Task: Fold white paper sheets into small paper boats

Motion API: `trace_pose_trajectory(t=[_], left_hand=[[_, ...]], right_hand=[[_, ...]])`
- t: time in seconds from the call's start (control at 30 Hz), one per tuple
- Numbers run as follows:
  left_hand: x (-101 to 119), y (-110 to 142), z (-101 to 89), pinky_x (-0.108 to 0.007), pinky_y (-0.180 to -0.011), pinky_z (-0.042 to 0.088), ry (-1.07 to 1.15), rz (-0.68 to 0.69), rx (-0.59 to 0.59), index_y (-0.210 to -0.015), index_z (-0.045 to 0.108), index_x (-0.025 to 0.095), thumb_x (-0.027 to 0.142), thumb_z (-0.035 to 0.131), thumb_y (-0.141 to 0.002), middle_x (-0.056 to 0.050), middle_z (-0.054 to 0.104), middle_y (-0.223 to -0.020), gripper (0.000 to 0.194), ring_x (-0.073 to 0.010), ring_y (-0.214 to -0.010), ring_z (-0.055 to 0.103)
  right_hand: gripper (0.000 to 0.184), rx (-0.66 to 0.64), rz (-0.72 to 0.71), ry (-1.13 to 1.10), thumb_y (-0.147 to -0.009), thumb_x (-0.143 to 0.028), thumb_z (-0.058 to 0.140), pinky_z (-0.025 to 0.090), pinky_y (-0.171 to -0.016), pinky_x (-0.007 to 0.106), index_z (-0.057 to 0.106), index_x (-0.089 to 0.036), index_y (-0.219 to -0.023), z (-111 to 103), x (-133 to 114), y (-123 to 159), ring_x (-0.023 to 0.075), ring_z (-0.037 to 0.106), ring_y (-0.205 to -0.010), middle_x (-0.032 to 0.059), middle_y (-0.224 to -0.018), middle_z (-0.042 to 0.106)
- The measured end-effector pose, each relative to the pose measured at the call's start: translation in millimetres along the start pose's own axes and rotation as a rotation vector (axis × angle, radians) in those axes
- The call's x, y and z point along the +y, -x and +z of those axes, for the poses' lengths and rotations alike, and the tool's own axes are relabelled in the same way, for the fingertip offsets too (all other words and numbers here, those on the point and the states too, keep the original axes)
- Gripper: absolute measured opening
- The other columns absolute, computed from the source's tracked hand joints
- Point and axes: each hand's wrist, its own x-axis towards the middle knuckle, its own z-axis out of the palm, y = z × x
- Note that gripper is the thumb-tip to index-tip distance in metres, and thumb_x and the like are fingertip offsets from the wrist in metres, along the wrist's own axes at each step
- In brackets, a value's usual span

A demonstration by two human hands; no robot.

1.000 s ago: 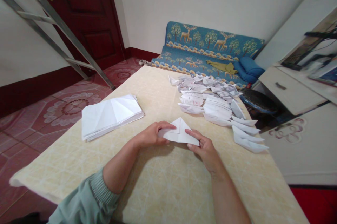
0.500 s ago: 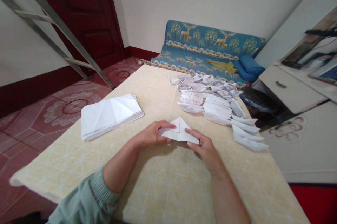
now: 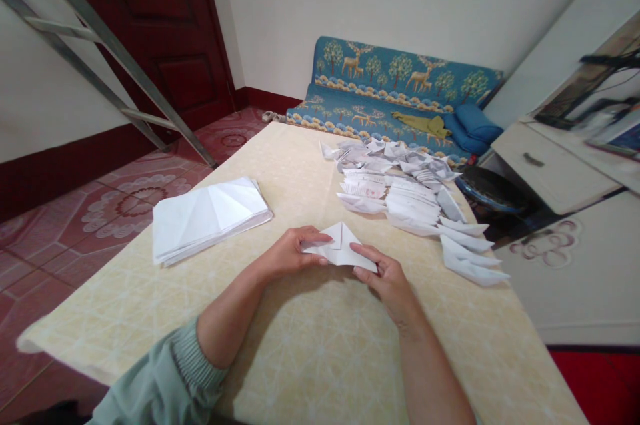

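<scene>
A white folded paper [image 3: 341, 248], triangular with a crease down its middle, rests just above the yellow table [image 3: 310, 358]. My left hand [image 3: 287, 255] pinches its left corner with fingers and thumb. My right hand [image 3: 385, 278] grips its lower right edge, fingers curled round the paper. Both hands are closed on the same piece.
A stack of flat white sheets [image 3: 207, 215] lies to the left. Several folded paper boats [image 3: 415, 208] are heaped at the right, reaching the table's edge. Behind stand a blue patterned sofa [image 3: 395, 95], a ladder [image 3: 100, 45] and a dark door; a cabinet [image 3: 555, 172] is at right.
My left hand's fingers have slid slightly further onto the paper's left corner. The paper and my right hand have barely moved.
</scene>
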Motion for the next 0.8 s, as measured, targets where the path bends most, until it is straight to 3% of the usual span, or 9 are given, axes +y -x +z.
trace_pose_trajectory(t=[0.2, 0.47, 0.7, 0.8], left_hand=[[-2.7, 0.3, -0.3, -0.028, -0.079, 0.043, -0.011, -0.017, -0.037, -0.114, 0.062, 0.017, 0.035, 0.070, -0.068, -0.008, 0.062, -0.101, 0.050, -0.0196, -0.089, 0.058], [1.2, -1.5, 4.0, -0.025, -0.070, 0.043, -0.039, -0.154, 0.044, -0.101, 0.069, 0.014, 0.034, 0.062, -0.076, -0.008, 0.066, -0.088, 0.033, -0.0169, -0.079, 0.060], [-6.9, -0.8, 5.6, -0.024, -0.070, 0.044, -0.208, -0.024, -0.005, -0.105, 0.067, 0.019, 0.029, 0.065, -0.074, -0.005, 0.064, -0.086, 0.033, -0.0152, -0.076, 0.060], [-6.6, 0.3, 5.3, -0.027, -0.076, 0.044, -0.355, 0.028, 0.033, -0.105, 0.067, 0.024, 0.025, 0.066, -0.072, -0.006, 0.062, -0.100, 0.033, -0.0172, -0.086, 0.059]], right_hand=[[0.049, -0.007, -0.011, 0.056, -0.068, -0.038, 0.071, 0.043, -0.090, 0.035, 0.063, -0.022, -0.113, -3.4, 3.5, -1.8, 0.0246, 0.053, -0.108, 0.0066, -0.119, 0.057], [0.044, -0.014, -0.030, 0.102, -0.068, -0.037, 0.071, 0.045, -0.086, 0.034, 0.064, -0.023, -0.110, 1.8, 0.5, -0.1, 0.0234, 0.055, -0.105, 0.0062, -0.116, 0.058], [0.044, -0.004, -0.031, 0.145, -0.069, -0.033, 0.071, 0.046, -0.085, 0.034, 0.063, -0.021, -0.111, 1.8, 4.9, -2.2, 0.0228, 0.057, -0.101, 0.0077, -0.115, 0.059], [0.044, 0.001, -0.047, 0.175, -0.069, -0.031, 0.070, 0.046, -0.084, 0.034, 0.064, -0.020, -0.110, 1.2, 7.1, -2.6, 0.0226, 0.058, -0.099, 0.0078, -0.112, 0.059]])
